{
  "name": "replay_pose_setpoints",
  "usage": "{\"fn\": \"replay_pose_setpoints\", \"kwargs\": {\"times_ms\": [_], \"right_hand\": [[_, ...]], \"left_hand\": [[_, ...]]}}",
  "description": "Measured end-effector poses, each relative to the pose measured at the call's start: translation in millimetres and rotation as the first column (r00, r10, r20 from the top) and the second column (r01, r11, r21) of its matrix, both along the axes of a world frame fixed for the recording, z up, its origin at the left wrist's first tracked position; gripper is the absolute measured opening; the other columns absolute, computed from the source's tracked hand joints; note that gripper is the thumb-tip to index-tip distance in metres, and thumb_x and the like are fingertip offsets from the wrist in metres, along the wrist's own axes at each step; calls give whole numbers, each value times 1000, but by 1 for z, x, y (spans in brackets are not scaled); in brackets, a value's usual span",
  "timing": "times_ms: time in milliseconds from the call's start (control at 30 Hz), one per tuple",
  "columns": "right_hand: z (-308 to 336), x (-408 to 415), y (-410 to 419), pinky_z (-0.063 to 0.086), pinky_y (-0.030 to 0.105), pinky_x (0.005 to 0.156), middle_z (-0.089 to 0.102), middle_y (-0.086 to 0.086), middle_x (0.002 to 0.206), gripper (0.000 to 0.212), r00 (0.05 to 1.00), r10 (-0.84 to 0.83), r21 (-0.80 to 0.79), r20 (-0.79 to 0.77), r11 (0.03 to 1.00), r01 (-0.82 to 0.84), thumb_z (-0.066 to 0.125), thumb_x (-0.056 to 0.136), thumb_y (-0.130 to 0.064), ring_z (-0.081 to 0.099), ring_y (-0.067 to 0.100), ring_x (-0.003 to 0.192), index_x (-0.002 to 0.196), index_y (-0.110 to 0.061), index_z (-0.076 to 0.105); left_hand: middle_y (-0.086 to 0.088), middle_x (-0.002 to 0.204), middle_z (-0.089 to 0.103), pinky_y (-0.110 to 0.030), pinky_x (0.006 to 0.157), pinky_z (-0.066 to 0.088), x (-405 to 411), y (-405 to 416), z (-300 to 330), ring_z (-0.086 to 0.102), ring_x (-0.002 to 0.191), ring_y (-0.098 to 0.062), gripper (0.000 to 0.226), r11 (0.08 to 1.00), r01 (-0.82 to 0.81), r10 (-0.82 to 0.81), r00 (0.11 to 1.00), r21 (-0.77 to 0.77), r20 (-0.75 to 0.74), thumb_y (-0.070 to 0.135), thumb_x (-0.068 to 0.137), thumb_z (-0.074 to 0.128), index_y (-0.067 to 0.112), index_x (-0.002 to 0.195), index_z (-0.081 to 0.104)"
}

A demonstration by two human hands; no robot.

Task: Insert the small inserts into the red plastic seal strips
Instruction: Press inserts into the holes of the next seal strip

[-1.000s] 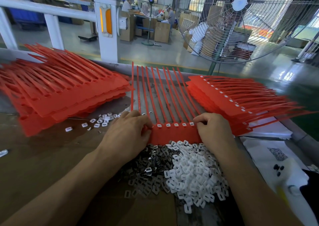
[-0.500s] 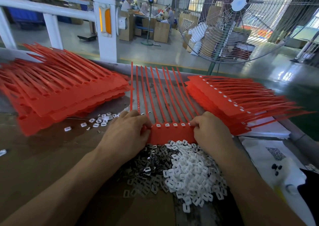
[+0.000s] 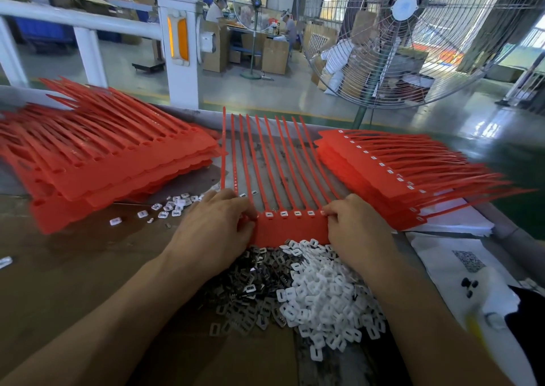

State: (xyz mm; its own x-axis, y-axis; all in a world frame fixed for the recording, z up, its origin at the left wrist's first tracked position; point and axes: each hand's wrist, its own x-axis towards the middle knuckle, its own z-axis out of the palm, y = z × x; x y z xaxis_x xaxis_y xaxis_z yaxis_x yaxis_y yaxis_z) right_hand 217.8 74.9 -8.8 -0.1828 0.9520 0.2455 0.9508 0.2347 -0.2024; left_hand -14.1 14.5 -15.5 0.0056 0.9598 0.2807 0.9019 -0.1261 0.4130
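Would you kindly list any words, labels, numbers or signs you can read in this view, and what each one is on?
No text is legible.
White paper sheet at the right: a square printed code patch, too blurred to read.
Leftmost tail of the red plastic seal strip between the hands: tiny embossed marks, too small to read.

Bright window daylight, glaring floor (edges warped).

The brown table (image 3: pixel 59 267) carries red seal strip stacks (image 3: pixel 118 167), loose white inserts (image 3: pixel 327 294) and metal clips (image 3: pixel 253 285).
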Motion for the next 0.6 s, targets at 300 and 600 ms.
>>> {"fn": "replay_pose_setpoints", "kwargs": {"times_ms": [300,600], "right_hand": [[9,15,0,46,17,77,72,-26,91,4,898,269,-245,-347,899,-364,79,91,-32,65,-10,89,92,-36,80],[9,13,2,51,21,78,69,-19,93,10,862,342,-305,-373,832,-463,83,87,-26,65,-1,86,91,-34,80]], "left_hand": [[11,114,58,-41,102,44,0,0,-1,49,115,-15,20,1000,5,-5,1000,16,7,34,94,59,35,111,69],[12,116,58,-42,103,43,0,-1,1,48,117,-14,20,1000,2,-2,1000,9,2,36,95,59,36,113,68]]}}
